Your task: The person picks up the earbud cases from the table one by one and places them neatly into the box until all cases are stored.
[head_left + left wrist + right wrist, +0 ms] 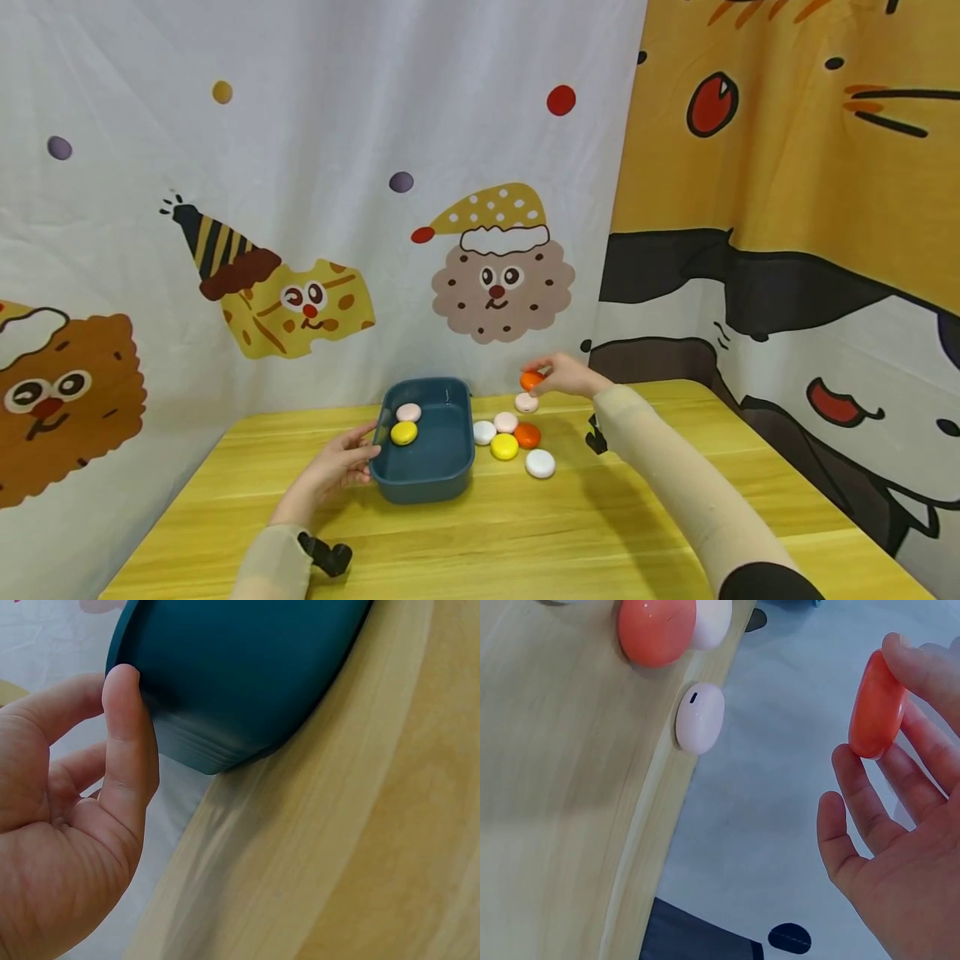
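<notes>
A dark teal rectangular bin [423, 490] stands on the table, with a pink disc [408, 412] and a yellow disc [403, 433] inside. At its left wall my left hand [341, 462] grips the edge, the thumb [124, 712] against the side. My right hand [572, 375] pinches an orange, smooth, rounded disc [877, 705] between thumb and fingers, raised above the table's back edge. Just below it lies a pink disc [700, 718] with a small dark slot in its side.
Right of the bin are another pink disc [506, 422], a second orange one [528, 435], a yellow one [504, 447] and two white ones, the nearer white disc [540, 463] toward the front. A printed curtain [315, 167] hangs behind the wooden table [480, 542].
</notes>
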Demonstrator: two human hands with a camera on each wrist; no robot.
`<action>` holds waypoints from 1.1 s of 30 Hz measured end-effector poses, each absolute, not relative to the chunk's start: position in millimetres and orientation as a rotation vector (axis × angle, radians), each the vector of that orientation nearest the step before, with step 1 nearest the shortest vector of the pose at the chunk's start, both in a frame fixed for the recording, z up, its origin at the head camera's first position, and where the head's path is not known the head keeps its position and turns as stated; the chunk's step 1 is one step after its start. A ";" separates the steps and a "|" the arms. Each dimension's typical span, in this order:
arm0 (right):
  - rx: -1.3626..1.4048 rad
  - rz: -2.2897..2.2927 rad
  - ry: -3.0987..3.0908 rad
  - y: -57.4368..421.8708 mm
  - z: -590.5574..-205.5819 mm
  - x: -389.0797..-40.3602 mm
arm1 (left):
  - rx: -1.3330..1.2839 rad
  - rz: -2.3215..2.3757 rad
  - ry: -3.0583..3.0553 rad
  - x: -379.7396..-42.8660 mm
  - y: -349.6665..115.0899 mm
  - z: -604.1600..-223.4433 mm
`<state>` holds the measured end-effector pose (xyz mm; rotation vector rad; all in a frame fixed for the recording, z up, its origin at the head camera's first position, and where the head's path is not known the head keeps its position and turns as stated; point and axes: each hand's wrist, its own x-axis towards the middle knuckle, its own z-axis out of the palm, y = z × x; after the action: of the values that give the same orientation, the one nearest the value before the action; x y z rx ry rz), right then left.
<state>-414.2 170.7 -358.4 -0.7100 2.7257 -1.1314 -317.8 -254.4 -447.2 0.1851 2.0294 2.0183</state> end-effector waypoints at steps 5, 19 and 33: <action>-0.725 -1.132 2.734 164.6 -357.8 -415.1 | 0.176 2.013 2.038 -317.1 -254.2 -445.5; -0.761 -1.134 2.714 145.9 -359.3 -411.0 | 0.177 2.017 2.039 -315.7 -254.8 -446.3; -0.782 -1.100 2.695 117.4 -360.4 -408.8 | 0.175 2.017 2.020 -315.2 -259.0 -447.4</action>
<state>-408.8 117.4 -360.4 -0.7818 2.6953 -1.0999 -315.2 -259.0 -447.4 0.1754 2.0202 2.0169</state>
